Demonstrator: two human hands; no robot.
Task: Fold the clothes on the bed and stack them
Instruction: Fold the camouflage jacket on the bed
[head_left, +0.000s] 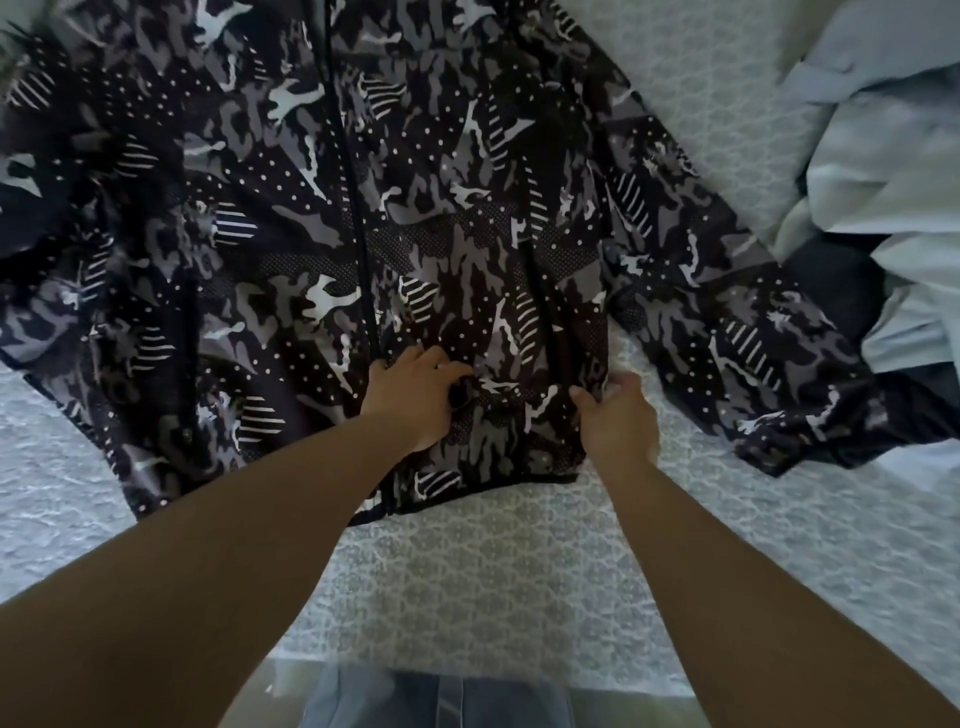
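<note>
A black, grey and white camouflage jacket (415, 208) lies spread front-up on the bed, its zip running down the middle and one sleeve stretched out to the right. My left hand (410, 400) rests on the lower front panel just right of the zip, with its fingers curled into a bunch of the fabric. At the panel's right edge near the hem, my right hand (618, 415) grips the cloth with thumb and fingers.
The bed cover (467, 587) is pale with a grey lattice pattern. A heap of light blue clothes (883, 156) with something dark under it lies at the right edge, touching the jacket's sleeve. The bed's near edge is at my legs.
</note>
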